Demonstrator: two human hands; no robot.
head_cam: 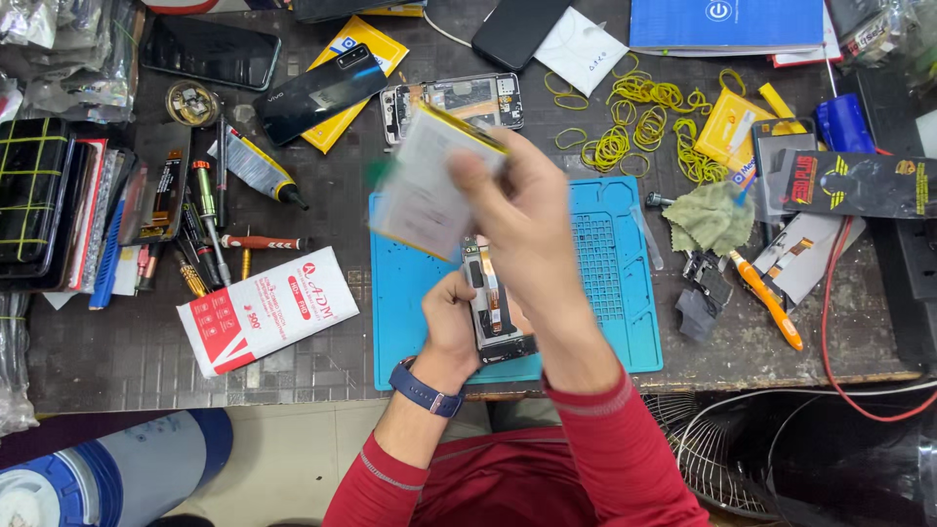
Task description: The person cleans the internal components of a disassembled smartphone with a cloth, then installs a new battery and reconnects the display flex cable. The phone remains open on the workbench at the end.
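My right grip (527,210) pinches the flat battery (425,181) above the opened phone (496,310), which my left grip (451,317) clamps lengthwise near the tabletop's front edge.

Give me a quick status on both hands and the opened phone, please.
Right hand lifts a flat battery, blurred. Left hand steadies the opened phone on the blue mat. Nothing between them.
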